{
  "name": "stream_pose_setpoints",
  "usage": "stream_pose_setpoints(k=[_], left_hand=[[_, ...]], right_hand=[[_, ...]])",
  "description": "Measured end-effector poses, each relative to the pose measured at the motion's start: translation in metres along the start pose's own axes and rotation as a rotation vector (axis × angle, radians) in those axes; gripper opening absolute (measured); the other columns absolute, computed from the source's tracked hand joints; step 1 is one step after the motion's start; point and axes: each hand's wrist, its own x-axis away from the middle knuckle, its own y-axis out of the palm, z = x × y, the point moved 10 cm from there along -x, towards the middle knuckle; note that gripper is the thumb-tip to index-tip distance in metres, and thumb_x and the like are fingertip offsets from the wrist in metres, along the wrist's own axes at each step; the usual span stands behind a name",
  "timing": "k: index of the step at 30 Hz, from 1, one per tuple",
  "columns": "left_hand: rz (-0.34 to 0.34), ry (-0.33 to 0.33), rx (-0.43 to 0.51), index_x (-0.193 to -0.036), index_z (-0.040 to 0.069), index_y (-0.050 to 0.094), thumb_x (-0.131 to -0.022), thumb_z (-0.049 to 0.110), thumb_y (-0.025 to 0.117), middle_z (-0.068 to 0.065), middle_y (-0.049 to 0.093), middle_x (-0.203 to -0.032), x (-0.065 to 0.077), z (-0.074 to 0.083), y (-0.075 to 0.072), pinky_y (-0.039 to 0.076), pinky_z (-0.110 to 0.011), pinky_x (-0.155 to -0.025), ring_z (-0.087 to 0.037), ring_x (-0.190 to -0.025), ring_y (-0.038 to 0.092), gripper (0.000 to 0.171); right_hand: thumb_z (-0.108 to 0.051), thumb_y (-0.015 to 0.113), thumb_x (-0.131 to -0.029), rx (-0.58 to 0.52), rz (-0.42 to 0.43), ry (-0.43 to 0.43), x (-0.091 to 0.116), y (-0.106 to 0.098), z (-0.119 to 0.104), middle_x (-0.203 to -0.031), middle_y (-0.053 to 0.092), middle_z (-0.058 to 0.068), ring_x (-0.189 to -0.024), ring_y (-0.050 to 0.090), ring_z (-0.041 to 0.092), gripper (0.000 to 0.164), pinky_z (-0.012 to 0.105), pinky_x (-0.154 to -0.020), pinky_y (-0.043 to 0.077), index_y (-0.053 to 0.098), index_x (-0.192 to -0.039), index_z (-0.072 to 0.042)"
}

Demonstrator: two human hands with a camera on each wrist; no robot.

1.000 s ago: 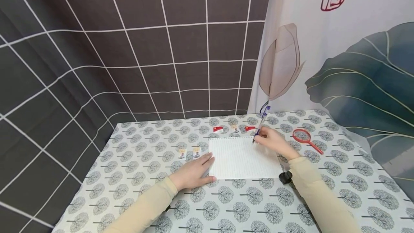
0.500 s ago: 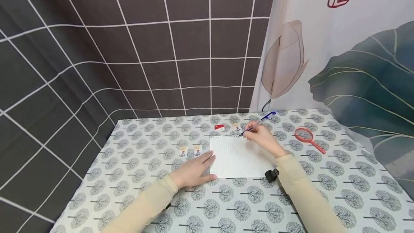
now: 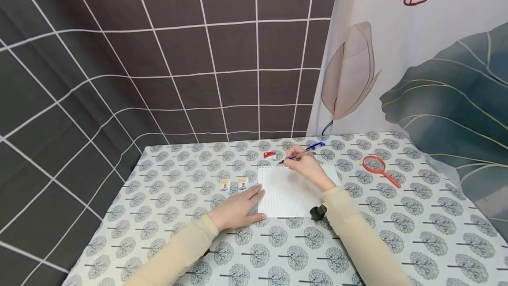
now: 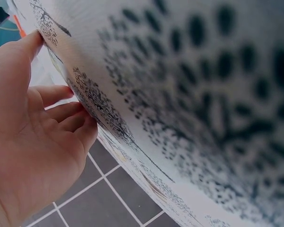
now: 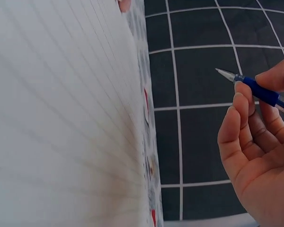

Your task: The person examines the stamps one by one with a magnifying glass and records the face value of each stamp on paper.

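A lined sheet of notebook paper (image 3: 291,193), perforated along its far edge, lies on the tree-patterned cloth. My left hand (image 3: 237,210) rests beside the sheet's left edge, its fingers extended and the fingertips at the paper. In the left wrist view, those fingers (image 4: 61,111) are fairly straight against the cloth. My right hand (image 3: 307,169) pinches a blue ballpoint pen (image 3: 315,146) over the sheet's far edge, tip pointing left. The right wrist view has the pen (image 5: 262,92) between thumb and fingers, its tip apart from the paper.
Two small picture cards (image 3: 225,185) lie left of the sheet. Beyond it is a red-and-white card (image 3: 269,155); another red one (image 3: 313,153) is partly hidden by my right hand. A red magnifying glass (image 3: 382,171) lies to the right. A dark gridded curtain (image 3: 234,52) hangs behind.
My right hand has moved left along the sheet's far edge with the pen, which now leans lower. The left hand has stayed in place.
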Motion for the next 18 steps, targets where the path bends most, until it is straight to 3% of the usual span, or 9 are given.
stream_pose_setpoints(k=[7,18], left_hand=[[-0.004,-0.006,0.004,-0.157,0.005,0.033,-0.102,0.058,0.047,-0.013,0.023,-0.165,0.001,0.0,0.001,0.028,-0.039,-0.121,-0.026,-0.15,0.027,0.078],[0.003,0.006,-0.006,-0.157,0.005,0.033,-0.104,0.052,0.045,-0.013,0.025,-0.165,0.001,0.0,-0.002,0.028,-0.038,-0.121,-0.026,-0.15,0.028,0.071]], right_hand=[[-0.022,0.071,-0.085,-0.001,0.024,0.066,-0.004,0.018,0.004,-0.089,0.063,0.002,-0.079,0.059,0.02,0.015,0.031,-0.071,0.05,0.059,-0.091,-0.016],[-0.02,0.07,-0.082,0.004,0.064,0.072,-0.004,0.027,0.002,-0.079,0.06,0.0,-0.071,0.054,0.016,0.014,0.028,-0.066,0.046,0.057,-0.086,-0.015]])
